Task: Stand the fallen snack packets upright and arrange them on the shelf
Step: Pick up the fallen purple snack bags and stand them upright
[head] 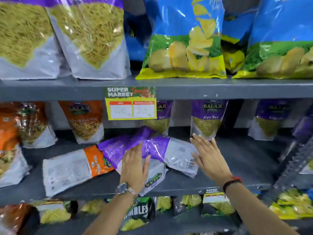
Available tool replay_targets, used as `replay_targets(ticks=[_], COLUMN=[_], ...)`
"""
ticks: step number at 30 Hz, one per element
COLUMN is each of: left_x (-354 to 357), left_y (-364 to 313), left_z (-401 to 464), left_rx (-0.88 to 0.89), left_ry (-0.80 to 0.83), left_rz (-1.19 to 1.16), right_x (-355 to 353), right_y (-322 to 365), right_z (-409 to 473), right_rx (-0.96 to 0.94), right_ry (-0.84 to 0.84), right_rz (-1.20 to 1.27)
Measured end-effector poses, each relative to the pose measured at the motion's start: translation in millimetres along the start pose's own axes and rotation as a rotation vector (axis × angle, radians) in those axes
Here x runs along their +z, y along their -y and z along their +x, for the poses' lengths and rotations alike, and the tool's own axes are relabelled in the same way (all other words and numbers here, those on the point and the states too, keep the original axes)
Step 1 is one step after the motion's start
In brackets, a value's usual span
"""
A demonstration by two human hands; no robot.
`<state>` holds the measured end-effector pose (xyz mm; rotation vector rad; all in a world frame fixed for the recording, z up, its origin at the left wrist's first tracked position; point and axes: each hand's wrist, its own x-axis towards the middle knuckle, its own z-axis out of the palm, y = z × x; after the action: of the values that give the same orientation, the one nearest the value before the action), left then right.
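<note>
Two hands are reaching onto the middle shelf (245,155), where fallen purple packets (152,146) are lying in a heap beside a flat orange packet (76,167). The left hand (135,167), a watch (122,188) on its wrist, is lying palm down with fingers together and flat across the purple heap, gripping nothing. The right hand (208,155), a red-and-black band (232,181) at its wrist, is spreading its fingers wide against the white end of the top fallen packet, its fingertips nearing an upright purple packet (207,119) behind.
</note>
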<state>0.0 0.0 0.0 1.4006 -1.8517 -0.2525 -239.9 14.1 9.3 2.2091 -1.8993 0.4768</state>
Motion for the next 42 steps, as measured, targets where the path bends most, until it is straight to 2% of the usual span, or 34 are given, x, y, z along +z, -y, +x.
replay_targets(ticks=[3,8,10,12,14,16,18,20,24,29,33,37,42], left_x=[35,90,103,108,120,131,138,144,149,152,148,143,148], left_y=[-27,-58,-63,-66,-63,-57,-56,-56,-51,-60,-71,-79,-77], left_z=[-1,-4,1,10,19,19,14,14,21,19,15,16,44], left_rx=[-0.179,-0.501,-0.619,-0.739,-0.937,-1.096,-1.182,-1.241,-1.219,-1.236,-1.102,-0.946,-0.675], left_ry=[-0.051,0.216,0.249,0.219,0.194,0.175,0.137,0.205,0.238,0.184,0.189,0.219,0.323], left_rz=[-0.249,-0.36,-0.524,-0.703,-0.865,-0.956,-1.077,-1.235,-1.461,-1.404,-1.315,-1.272,-1.006], right_x=[10,25,35,41,51,61,75,78,79,75,53,46,37], right_y=[-21,-37,-42,-46,-53,-60,-71,-76,-84,-91,-102,-113,-126], right_z=[28,77,88,95,104,109,114,115,113,104,94,78,54], right_rx=[0.121,0.203,0.245,0.298,0.347,0.36,0.373,0.395,0.485,0.474,0.4,0.355,0.407], right_ry=[0.077,0.272,0.366,0.479,0.588,0.675,0.729,0.766,0.813,0.789,0.774,0.601,0.344], right_rz=[0.189,0.474,0.552,0.578,0.616,0.613,0.657,0.733,0.716,0.889,1.059,1.189,1.267])
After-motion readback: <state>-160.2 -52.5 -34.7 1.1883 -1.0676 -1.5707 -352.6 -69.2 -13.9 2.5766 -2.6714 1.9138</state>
